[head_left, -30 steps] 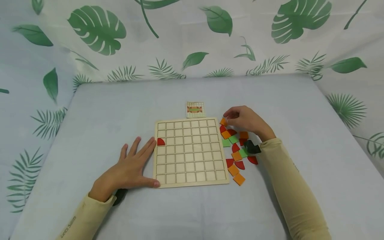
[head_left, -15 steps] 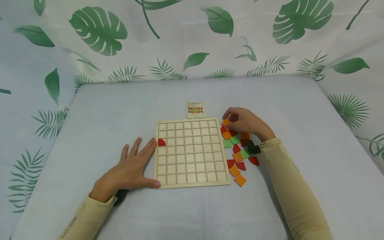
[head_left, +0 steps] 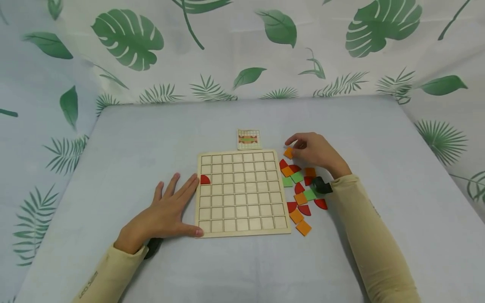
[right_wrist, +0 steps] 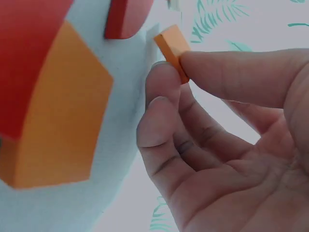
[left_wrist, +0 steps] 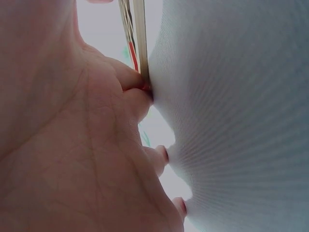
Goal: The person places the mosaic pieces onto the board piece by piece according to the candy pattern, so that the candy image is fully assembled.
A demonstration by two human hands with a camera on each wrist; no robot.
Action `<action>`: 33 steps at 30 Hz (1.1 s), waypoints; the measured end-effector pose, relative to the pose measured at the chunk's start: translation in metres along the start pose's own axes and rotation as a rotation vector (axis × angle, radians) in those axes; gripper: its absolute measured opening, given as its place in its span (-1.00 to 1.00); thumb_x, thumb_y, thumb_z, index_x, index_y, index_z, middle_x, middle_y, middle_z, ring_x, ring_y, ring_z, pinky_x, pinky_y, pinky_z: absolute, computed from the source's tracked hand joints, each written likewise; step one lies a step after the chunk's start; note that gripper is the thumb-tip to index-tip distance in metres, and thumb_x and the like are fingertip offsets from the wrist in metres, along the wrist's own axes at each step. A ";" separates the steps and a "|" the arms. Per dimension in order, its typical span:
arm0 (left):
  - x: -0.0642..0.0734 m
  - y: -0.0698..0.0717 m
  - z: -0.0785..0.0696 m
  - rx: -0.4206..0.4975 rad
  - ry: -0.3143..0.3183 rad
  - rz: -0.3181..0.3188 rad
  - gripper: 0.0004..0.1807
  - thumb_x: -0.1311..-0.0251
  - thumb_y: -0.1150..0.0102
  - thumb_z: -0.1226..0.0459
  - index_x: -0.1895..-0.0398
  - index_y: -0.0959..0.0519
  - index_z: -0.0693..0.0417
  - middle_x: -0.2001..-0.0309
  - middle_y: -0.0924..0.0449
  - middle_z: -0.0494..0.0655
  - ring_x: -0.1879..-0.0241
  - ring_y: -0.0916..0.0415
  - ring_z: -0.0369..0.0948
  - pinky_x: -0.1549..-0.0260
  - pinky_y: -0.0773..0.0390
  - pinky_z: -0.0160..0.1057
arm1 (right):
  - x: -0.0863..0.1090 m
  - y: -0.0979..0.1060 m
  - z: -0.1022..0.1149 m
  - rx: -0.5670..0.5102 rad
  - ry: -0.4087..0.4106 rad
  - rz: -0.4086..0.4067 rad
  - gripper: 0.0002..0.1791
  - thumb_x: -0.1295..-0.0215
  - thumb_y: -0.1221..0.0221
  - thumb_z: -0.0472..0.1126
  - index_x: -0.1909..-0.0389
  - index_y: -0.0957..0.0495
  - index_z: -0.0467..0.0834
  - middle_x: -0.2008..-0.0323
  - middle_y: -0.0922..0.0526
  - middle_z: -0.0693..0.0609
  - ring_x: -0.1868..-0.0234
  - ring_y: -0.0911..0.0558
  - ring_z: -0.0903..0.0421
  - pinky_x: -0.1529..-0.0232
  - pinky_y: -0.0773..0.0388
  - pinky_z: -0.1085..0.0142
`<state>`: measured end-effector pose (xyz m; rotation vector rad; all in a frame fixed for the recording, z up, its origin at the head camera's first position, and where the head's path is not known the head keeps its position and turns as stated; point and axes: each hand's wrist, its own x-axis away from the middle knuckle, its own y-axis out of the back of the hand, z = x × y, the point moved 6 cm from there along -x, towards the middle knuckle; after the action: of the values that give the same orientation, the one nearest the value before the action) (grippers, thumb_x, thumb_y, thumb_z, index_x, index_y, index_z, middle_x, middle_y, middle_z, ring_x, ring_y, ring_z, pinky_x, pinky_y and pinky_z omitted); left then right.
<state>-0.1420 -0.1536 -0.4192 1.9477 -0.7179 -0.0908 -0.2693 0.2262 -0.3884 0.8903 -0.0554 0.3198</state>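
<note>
Right of centre in the head view, the right hand point(head_left: 318, 152) pinches one orange tile point(head_left: 289, 152) between thumb and fingertips. The tile sits at the hand's left end, just beyond the upper right corner of the grid board point(head_left: 242, 194) and apart from it. In the right wrist view the same tile shows near the top, tilted, its edge caught between the thumb and a finger, with the other fingers curled in below. Whether it touches the worktop point(head_left: 151, 134) I cannot tell.

The left hand point(head_left: 161, 216) lies at centre left of the head view, fingers straight and spread, pinching nothing. Its forefinger touches the board's left edge and its thumb the lower left corner, so the orange tile is well apart from it, across the board. The left wrist view shows fingertips on the worktop and the board's edge coming down to a finger at upper middle.

On the board, a red quarter-round point(head_left: 205, 179) fills the leftmost square of the third row from the top, close to the left forefinger. The loose pieces point(head_left: 301, 198), red, orange and green, lie along the board's right side, below the right hand, some overlapping. A small pattern card point(head_left: 249, 139) lies at the board's top edge, left of the held tile.
</note>
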 end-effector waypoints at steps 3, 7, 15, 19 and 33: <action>0.000 0.000 0.000 -0.002 -0.003 -0.002 0.49 -0.02 -0.50 -0.40 -0.77 0.14 0.12 -0.76 0.21 0.01 -0.68 0.50 0.27 -0.43 0.46 0.51 | 0.000 0.003 0.002 -0.024 -0.013 -0.020 -0.71 -0.50 -0.17 -0.29 -0.14 -0.69 -0.25 0.06 -0.72 -0.25 0.10 -0.62 -0.17 0.02 -0.57 0.01; 0.001 0.000 0.000 0.000 -0.003 0.001 0.49 -0.02 -0.50 -0.40 -0.77 0.15 0.13 -0.76 0.21 0.01 -0.68 0.51 0.27 -0.43 0.46 0.51 | 0.002 0.004 0.007 -0.069 -0.027 -0.053 -0.74 -0.52 -0.22 -0.23 -0.08 -0.72 -0.26 0.14 -0.75 -0.20 0.23 -0.65 -0.12 0.17 -0.59 0.13; 0.000 0.000 0.001 -0.008 0.007 0.003 0.49 -0.01 -0.51 -0.39 -0.77 0.13 0.13 -0.76 0.19 0.02 -0.68 0.49 0.27 -0.44 0.45 0.50 | 0.003 -0.007 0.028 -0.168 0.009 -0.045 -0.80 -0.51 -0.28 -0.26 0.04 -0.75 -0.30 0.27 -0.77 -0.18 0.33 -0.66 -0.12 0.27 -0.64 0.19; 0.000 0.000 0.001 -0.005 0.009 0.007 0.49 -0.02 -0.51 -0.38 -0.77 0.13 0.13 -0.76 0.20 0.02 -0.68 0.50 0.27 -0.44 0.46 0.50 | 0.004 -0.016 0.040 -0.199 0.017 -0.022 -0.81 -0.51 -0.29 -0.24 0.05 -0.76 -0.28 0.28 -0.78 -0.15 0.35 -0.65 -0.12 0.31 -0.61 0.19; -0.002 -0.002 0.003 -0.010 0.010 0.005 0.48 -0.02 -0.51 -0.38 -0.77 0.13 0.13 -0.76 0.20 0.01 -0.67 0.50 0.28 -0.44 0.46 0.50 | 0.009 -0.055 0.087 -0.315 0.157 0.046 -0.89 -0.49 -0.28 -0.30 0.11 -0.74 -0.24 0.31 -0.79 -0.16 0.31 -0.71 -0.15 0.22 -0.64 0.03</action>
<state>-0.1438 -0.1544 -0.4225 1.9361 -0.7143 -0.0820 -0.2370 0.1295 -0.3729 0.5502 0.0191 0.4109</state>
